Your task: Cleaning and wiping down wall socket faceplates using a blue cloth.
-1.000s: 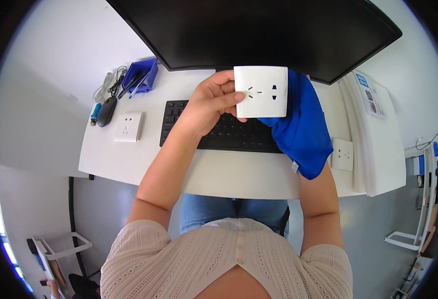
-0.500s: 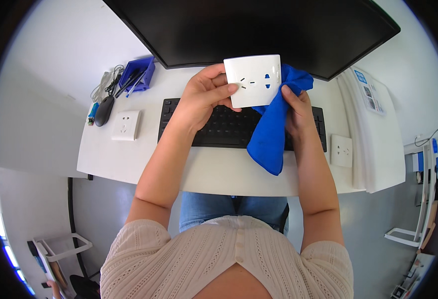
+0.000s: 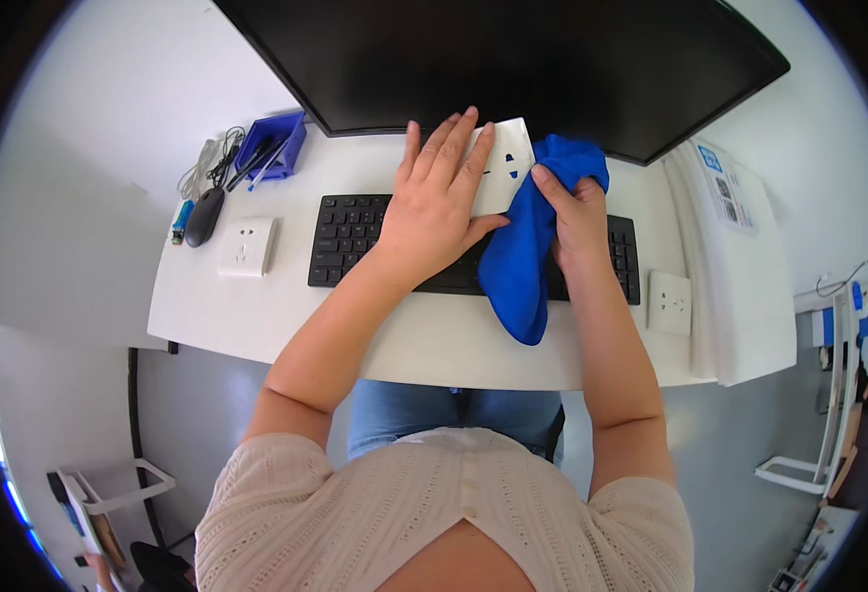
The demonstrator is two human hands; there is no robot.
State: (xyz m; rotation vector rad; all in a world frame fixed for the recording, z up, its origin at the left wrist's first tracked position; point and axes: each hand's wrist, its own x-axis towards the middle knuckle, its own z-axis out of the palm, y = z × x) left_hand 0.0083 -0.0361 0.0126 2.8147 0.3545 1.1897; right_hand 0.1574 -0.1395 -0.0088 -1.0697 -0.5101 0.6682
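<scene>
You have one blue cloth point(image 3: 516, 271), one keyboard point(image 3: 340, 242) and three white socket panels: the left panel point(image 3: 246, 247) near the worktop's point(image 3: 434, 340) left edge, the right panel point(image 3: 670, 303) toward its right edge, the middle panel point(image 3: 497, 185) between your hands. Your left hand point(image 3: 432, 209), fingers spread, covers the middle panel's left part; your right hand point(image 3: 574, 219) pinches the cloth at its right side.

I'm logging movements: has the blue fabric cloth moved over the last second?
Yes, to the left: the blue fabric cloth hid the right end of the black rectangular keyboard a second ago; now that end shows to the cloth's right.
</scene>
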